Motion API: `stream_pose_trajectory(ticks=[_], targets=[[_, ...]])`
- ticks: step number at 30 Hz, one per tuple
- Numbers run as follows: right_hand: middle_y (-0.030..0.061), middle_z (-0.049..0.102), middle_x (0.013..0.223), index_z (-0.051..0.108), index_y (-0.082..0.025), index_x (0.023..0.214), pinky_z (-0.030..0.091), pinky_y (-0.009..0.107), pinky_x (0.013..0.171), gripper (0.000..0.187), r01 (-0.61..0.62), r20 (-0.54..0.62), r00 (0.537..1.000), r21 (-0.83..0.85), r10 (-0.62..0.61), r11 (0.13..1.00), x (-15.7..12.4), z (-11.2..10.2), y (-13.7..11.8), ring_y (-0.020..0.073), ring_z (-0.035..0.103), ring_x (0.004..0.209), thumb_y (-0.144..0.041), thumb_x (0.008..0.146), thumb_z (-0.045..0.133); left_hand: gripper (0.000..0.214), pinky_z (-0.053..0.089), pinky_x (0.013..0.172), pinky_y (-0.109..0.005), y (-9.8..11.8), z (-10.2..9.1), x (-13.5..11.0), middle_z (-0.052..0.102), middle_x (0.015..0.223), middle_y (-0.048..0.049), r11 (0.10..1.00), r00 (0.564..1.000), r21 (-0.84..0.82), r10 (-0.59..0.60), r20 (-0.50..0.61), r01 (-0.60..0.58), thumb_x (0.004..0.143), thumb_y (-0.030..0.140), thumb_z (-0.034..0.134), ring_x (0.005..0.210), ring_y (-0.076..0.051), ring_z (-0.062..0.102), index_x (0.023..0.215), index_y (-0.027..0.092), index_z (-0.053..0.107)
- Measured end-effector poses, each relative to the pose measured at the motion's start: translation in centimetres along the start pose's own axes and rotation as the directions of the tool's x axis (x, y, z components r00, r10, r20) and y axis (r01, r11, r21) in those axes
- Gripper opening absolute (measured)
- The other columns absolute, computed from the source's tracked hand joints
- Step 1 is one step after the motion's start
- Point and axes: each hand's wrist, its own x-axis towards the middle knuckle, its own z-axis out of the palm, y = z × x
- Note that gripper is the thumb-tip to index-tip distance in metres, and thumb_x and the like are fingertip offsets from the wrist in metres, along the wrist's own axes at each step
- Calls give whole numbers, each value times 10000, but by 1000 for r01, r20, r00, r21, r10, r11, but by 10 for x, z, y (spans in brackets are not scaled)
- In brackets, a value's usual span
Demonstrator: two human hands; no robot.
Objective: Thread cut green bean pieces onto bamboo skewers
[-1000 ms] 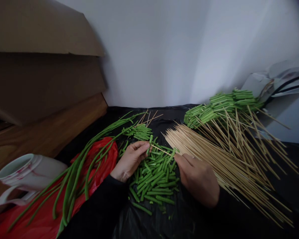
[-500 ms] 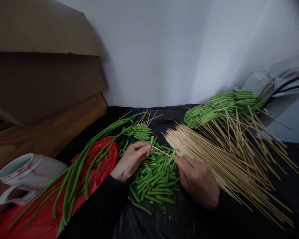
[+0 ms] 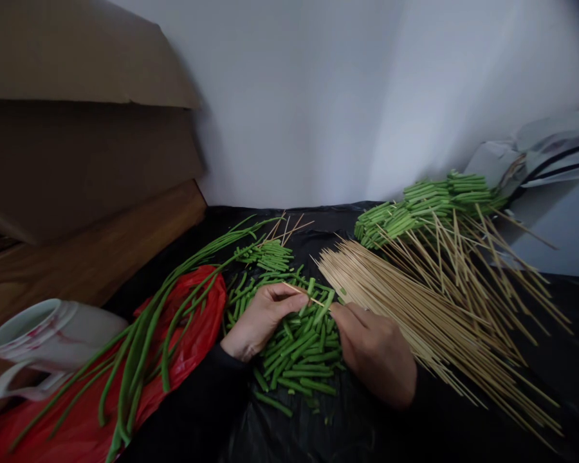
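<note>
Skewer (image 3: 317, 300): one, running from left hand (image 3: 265, 316) to right hand (image 3: 377, 350), both grips closed on it, left near its tip. Bean pieces (image 3: 327, 301) on it, between grips: two visible. Loose heap (image 3: 299, 350) beneath: uncountable. Mug (image 3: 84, 329): one.

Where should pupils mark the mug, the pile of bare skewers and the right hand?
Mug (image 3: 89, 328): head view, on its side.
Pile of bare skewers (image 3: 424, 308): head view, around mid-length.
Right hand (image 3: 379, 354): head view, back of hand.

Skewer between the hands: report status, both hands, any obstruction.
Left hand and right hand pinching one skewer. Green piece appears threaded on it. Loose cut pieces piled below, not blocking.
</note>
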Motion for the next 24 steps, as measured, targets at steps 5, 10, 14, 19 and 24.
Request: stream_pose_trajectory(ticks=[5,10,14,19,24], targets=[[-6,538,647,626,-158,901,283,299,548,242,4,-32,999,22,-3,1000,0,1,-2,124,462,543,-88,897,394,179,441,659,-237,2,2,-2,697,668,-31,1000,1000,-4,17,6,-17,592,266,841,616,-114,577,685,145,747],[2,546,663,627,-146,950,288,306,556,247,16,-55,998,32,-14,999,-1,2,-2,138,467,552,-89,905,391,170,453,660,-233,4,-3,-2,701,661,-31,1000,999,-1,14,51,-14,604,265,835,619,-118,594,695,149,752],[2,543,660,628,-152,925,288,309,554,239,11,-48,999,37,-10,999,0,2,-4,140,474,555,-95,910,396,160,454,646,-228,3,-2,-3,704,659,-31,1000,999,22,10,51,-11,613,267,830,605,-116,592,696,153,755],[-3,532,643,625,-151,891,282,305,533,218,30,-71,997,58,-26,998,0,1,-7,134,464,528,-118,910,411,167,451,619,-240,2,5,-7,709,670,-40,993,990,113,8,140,-24,625,281,821,598,-134,595,715,153,763],[-3,540,645,627,-150,917,289,296,542,235,35,-64,997,37,-32,999,0,2,-7,131,474,534,-128,925,393,160,465,643,-250,1,7,-8,720,701,-42,991,989,129,28,146,-47,644,288,809,623,-141,610,732,162,763]])
